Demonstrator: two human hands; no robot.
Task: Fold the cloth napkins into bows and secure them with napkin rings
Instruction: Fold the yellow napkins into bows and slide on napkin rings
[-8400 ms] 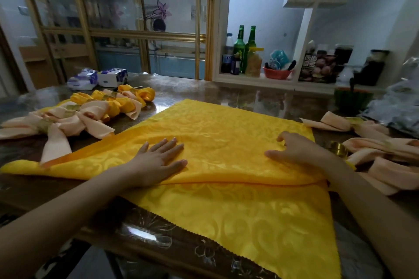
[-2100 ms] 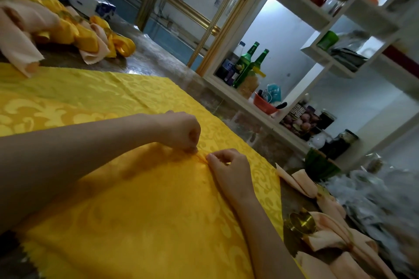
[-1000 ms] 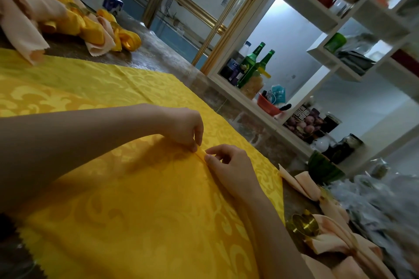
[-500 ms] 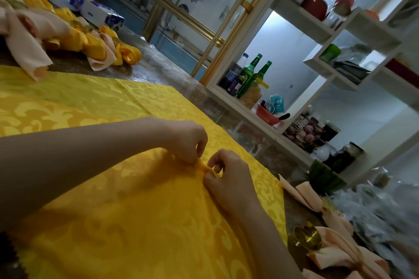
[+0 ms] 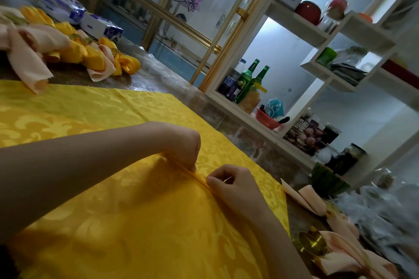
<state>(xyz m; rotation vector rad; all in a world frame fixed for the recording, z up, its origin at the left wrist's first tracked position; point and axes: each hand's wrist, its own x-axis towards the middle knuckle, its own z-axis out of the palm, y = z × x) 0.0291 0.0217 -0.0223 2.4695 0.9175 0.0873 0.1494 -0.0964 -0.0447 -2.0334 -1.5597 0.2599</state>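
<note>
Yellow damask napkin [image 5: 127,229] spread on tabletop [image 5: 158,75], left hand [image 5: 183,145] and right hand [image 5: 231,186] pinching its centre ridge, brass napkin ring [image 5: 314,243] beside right forearm.

In view are one spread yellow napkin [image 5: 127,222], two hands [image 5: 186,149], one gold napkin ring [image 5: 313,244], two tissue packs [image 5: 102,27], two green bottles [image 5: 248,75], one green cup [image 5: 326,55], and a heap of bows [image 5: 90,61] too tangled to count.

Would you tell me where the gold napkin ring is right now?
In the head view the gold napkin ring sits at the lower right, just off the right edge of the yellow napkin, against the peach napkins.
</note>
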